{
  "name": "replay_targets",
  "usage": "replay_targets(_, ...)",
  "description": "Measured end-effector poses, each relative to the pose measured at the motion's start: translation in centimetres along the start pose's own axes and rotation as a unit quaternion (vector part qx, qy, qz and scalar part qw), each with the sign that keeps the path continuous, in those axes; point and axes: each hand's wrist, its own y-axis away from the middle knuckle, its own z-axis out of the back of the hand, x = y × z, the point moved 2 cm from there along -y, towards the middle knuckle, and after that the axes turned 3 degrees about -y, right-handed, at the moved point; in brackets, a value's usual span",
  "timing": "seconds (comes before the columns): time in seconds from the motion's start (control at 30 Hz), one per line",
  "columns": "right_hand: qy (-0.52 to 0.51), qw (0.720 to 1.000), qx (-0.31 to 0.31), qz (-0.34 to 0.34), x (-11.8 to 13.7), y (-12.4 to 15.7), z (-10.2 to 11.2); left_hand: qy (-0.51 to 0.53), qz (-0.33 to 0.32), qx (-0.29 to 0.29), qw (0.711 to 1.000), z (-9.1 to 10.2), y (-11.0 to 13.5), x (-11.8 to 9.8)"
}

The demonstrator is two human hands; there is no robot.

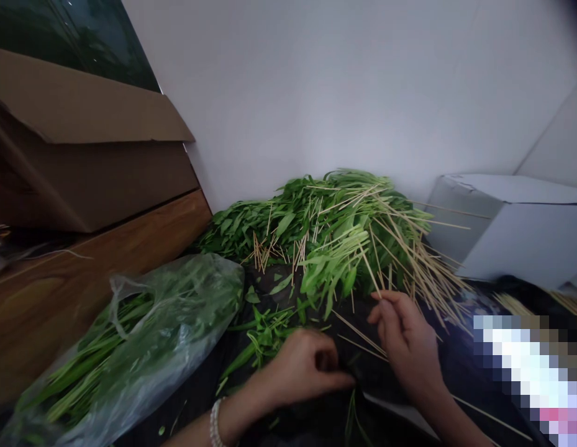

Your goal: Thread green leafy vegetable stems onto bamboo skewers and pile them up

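Right hand (407, 341), nearer the leafy green heap (288, 214), pinches a thin pale wooden stick (370, 268) slanting heapward; left hand (302, 366) curled, hold unclear.

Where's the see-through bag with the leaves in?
In the head view, the clear plastic bag lies at lower left, between the wooden surface and the left hand, below the cardboard box.

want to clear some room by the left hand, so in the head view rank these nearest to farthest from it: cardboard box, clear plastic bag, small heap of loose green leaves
From the left hand:
1. Loose green leaves: right beside it, slightly left
2. Clear plastic bag: farther left
3. Cardboard box: back left, beyond the bag
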Motion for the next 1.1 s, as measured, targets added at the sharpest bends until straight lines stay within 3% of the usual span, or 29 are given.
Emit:
replay_targets(0.13, 0.006, 1.0, 0.02, 0.012, -0.1, 0.2, -0.4, -0.154, -0.064, 0.046, 0.985, -2.3, 0.8, -1.7)
replay_targets(0.23, 0.013, 0.999, 0.024, 0.023, -0.1, 0.3, -0.5, -0.168, -0.056, 0.064, 0.982, -2.8, 1.1, -1.8)
replay_targets(0.4, 0.009, 0.999, 0.026, 0.031, -0.4, 0.3, -0.5, -0.076, -0.018, 0.053, 0.995, -2.2, 1.0, -1.3)
replay_targets(0.57, -0.001, 1.0, 0.005, 0.01, -0.7, 0.2, -0.2, 0.15, 0.048, 0.032, 0.987, -1.1, 0.3, -0.5)
replay_targets(0.7, -0.026, 1.0, -0.01, -0.008, -0.4, 0.3, 0.0, 0.317, 0.082, -0.023, 0.945, 0.8, -0.8, 0.8)
replay_targets(0.8, -0.031, 0.999, 0.014, -0.01, 0.1, 0.4, 0.0, 0.372, 0.114, -0.119, 0.914, 2.8, -1.5, 2.2)
replay_targets(1.0, -0.005, 0.993, 0.119, 0.003, 0.1, 0.4, -0.4, 0.42, 0.145, -0.291, 0.847, 6.1, -1.4, 5.3)
replay_targets(1.1, 0.013, 0.982, 0.188, 0.021, -0.2, 0.6, -1.0, 0.438, 0.143, -0.332, 0.823, 7.0, -1.3, 6.3)
